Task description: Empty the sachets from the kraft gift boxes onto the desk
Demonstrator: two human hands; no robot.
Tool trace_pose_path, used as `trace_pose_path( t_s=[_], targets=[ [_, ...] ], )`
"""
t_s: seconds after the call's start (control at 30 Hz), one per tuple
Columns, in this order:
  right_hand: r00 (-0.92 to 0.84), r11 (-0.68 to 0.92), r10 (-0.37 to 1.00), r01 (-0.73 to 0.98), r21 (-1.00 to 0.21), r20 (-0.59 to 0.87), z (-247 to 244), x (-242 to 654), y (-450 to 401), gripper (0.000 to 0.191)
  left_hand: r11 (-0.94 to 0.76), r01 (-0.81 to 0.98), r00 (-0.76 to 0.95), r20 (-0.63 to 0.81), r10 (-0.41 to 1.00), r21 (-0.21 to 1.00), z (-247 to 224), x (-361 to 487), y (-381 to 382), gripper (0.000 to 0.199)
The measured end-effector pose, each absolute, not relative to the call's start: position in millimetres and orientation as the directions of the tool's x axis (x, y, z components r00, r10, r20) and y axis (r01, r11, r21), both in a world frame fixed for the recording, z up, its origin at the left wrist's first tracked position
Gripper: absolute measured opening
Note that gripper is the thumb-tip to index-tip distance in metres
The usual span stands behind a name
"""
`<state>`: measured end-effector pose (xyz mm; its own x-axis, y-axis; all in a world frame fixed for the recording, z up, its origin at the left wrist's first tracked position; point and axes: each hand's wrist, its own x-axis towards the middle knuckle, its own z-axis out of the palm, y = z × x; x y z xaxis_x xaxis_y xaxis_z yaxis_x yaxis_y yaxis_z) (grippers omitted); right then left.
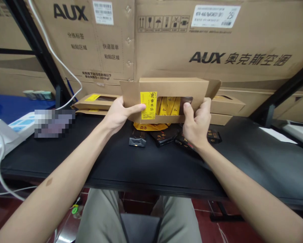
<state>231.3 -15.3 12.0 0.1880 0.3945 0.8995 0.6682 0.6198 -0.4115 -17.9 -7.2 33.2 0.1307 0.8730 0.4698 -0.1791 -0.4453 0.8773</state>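
A brown cardboard box (pixel 174 88) is held up above the black table, its window facing me and its end flaps open. Yellow packets (pixel 168 105) show through the window, beside a yellow label (pixel 148 113). My left hand (pixel 119 113) grips the box's left end, thumb on the label. At the right end my right hand (pixel 197 121) holds it, thumb by the window's edge; the fingers behind are hidden. Beneath the box lie a yellow packet (pixel 150 127) and several black packets (pixel 163 135).
Further brown boxes lie behind at the left (pixel 92 105) and right (pixel 222 118). White power strips (pixel 19 125) and cables occupy the table's left side. Large AUX cartons (pixel 163 50) stand behind the black table (pixel 141 168). A white paper (pixel 278 135) lies at the right.
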Motion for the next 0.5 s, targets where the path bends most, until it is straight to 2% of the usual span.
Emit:
trace_pose_path(
  t_s=[0.2,0.5],
  targets=[
    [0.18,0.624,0.42,0.654,-0.427,0.889,12.3,232.5,-12.6,0.042,-0.51,-0.202,0.07,0.531,0.844,0.836,36.9,-21.1,-7.1,0.053],
    [0.177,0.612,0.441,0.658,-0.439,0.88,11.7,233.5,-10.2,0.046,-0.632,-0.093,0.003,0.635,0.772,0.769,36.7,-26.0,-5.6,0.056]
  ],
)
